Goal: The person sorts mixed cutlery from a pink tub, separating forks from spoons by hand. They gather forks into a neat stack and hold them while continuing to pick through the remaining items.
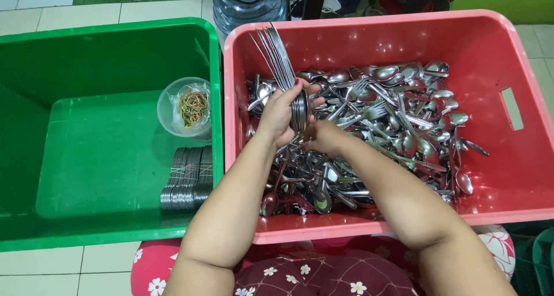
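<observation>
Head view: left hand (281, 112) clasps stacked shiny steel spoons (299, 108) over red plastic crate (369, 33).

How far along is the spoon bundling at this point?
Done: a few banded bundles lie in the green bin, beside a cup of rubber bands. In hand: the left hand grips a stack of spoons, handles fanned upward, with the right hand against it; no band shows on it. Left: a large loose pile of spoons and forks fills the red bin, so most remains.
</observation>
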